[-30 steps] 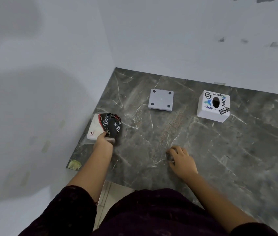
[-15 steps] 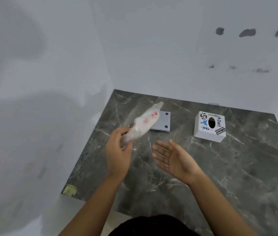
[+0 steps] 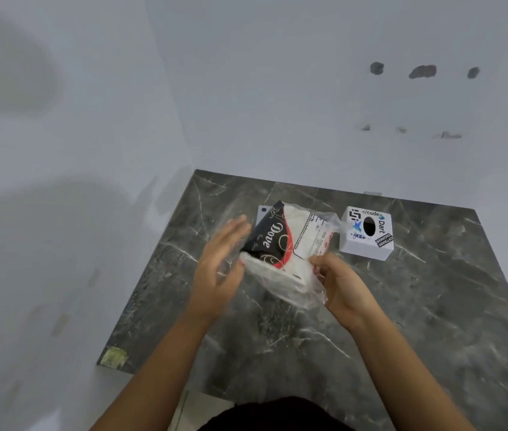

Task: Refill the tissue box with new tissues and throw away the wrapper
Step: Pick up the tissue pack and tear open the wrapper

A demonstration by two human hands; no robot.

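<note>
Tissue pack [image 3: 284,244] is held above the worktop [image 3: 402,321], gripped at its near edge by the right hand [image 3: 341,286]. Left hand [image 3: 220,265], fingers spread, appears to touch the pack; blur prevents certainty. Tissue box [image 3: 366,233] stands near the far edge.

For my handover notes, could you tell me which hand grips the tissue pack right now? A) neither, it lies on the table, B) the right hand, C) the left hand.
B: the right hand pinches the tissue pack by its wrapper, while the left hand is open beside it.
</note>
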